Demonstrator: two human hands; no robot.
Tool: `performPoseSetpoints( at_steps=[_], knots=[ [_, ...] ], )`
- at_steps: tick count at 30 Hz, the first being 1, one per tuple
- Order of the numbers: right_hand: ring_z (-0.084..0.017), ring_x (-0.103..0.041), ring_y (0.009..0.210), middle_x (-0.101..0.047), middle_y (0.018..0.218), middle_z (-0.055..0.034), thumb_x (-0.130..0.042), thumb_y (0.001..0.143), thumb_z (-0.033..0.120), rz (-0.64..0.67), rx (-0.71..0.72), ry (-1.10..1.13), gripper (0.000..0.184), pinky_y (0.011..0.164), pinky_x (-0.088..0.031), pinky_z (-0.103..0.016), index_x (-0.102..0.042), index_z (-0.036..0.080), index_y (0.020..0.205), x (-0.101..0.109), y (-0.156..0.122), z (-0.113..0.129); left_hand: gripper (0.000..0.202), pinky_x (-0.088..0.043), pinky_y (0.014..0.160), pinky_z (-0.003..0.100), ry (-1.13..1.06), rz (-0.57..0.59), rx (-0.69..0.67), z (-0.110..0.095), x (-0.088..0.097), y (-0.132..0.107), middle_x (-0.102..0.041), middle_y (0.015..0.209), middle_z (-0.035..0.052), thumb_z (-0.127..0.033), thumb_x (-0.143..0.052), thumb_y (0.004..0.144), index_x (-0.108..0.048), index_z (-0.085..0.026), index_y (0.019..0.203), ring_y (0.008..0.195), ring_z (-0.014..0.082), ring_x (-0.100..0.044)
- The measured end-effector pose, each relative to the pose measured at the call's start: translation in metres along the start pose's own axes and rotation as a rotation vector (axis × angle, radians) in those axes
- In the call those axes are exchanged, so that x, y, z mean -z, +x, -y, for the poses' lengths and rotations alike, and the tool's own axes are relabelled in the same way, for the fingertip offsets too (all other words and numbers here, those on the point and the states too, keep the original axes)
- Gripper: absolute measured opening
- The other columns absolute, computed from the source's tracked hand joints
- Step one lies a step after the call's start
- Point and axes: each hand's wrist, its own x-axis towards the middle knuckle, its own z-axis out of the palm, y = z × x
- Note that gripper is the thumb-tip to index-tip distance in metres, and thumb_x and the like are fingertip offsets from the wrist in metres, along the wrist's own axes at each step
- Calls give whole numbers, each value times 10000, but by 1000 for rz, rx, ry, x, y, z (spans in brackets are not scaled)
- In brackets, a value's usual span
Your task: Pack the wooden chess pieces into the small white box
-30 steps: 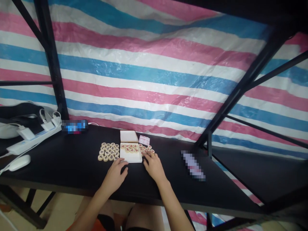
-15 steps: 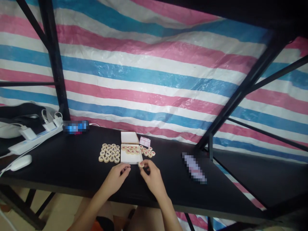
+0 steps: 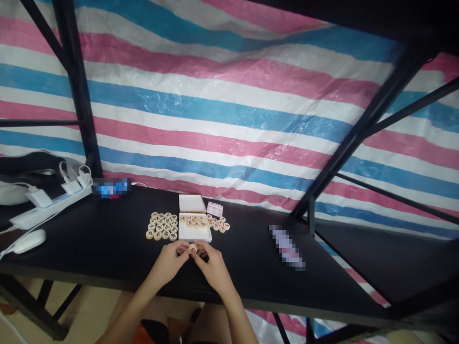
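Observation:
Between my two hands, just in front of the box, is a round Chinese chess piece [image 3: 192, 248] with a red character. My left hand [image 3: 173, 253] closes its fingertips on the piece's left side, and my right hand [image 3: 208, 258] pinches it from the right. Behind them lies an open white box [image 3: 195, 234] with several red-lettered pieces along its far part. Its lid [image 3: 191, 203] rests open at the back. Left of the box stand dark-lettered pieces [image 3: 162, 226] in neat rows. Several loose red-lettered pieces [image 3: 219, 224] lie to its right.
A small printed paper [image 3: 214, 209] lies behind the loose pieces. On the black table [image 3: 244, 272], a blurred-out flat object [image 3: 287, 247] is at right. A power strip [image 3: 50, 206] with chargers, a white mouse-like object [image 3: 30, 241] and a blurred device [image 3: 112, 188] are at left.
My right hand has carried the chess piece left from the box's near right corner to my left hand. Both hands now touch the piece, which shows its red character.

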Motion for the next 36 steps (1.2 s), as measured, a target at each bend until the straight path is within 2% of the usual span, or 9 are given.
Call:
performPoseSetpoints(
  at_steps=[5,11,15,23,36],
  knots=[
    [-173,-640,811,-691,906,-29,-499,893,292,-12,-2,18,201,741,-484,-258,-636,226,1024,2,-1,3,200,-482,699,251,29,12,4,-2,1,0,-730,834,60,-243,-515,799,-673,-152,879,763,194,-666],
    [-198,-611,971,-668,1052,-50,-457,907,267,-52,9,-20,257,876,-457,-304,-632,234,1092,3,-2,0,270,-441,634,242,147,18,-4,-5,-1,-1,-726,777,47,-307,-487,839,-704,-157,896,693,187,-636],
    [-177,-635,877,-686,971,-36,-447,910,274,-66,-26,23,233,798,-485,-267,-633,230,1043,3,-3,0,301,-395,573,235,213,24,3,-5,-1,-1,-713,730,40,-339,-466,852,-706,-158,834,618,171,-591],
    [-178,-645,861,-697,969,-39,-438,905,268,-73,-3,-2,254,781,-489,-256,-663,223,1016,4,-3,5,348,-373,557,234,216,26,-1,-5,-1,-1,-687,675,35,-388,-451,861,-694,-147,794,598,164,-568],
    [-169,-639,788,-693,879,-29,-459,899,285,-65,-17,-34,205,724,-483,-247,-642,215,959,1,-1,2,306,-382,561,237,225,40,-9,-5,-1,-1,-704,705,41,-350,-472,834,-702,-153,791,600,165,-570]
  ],
)
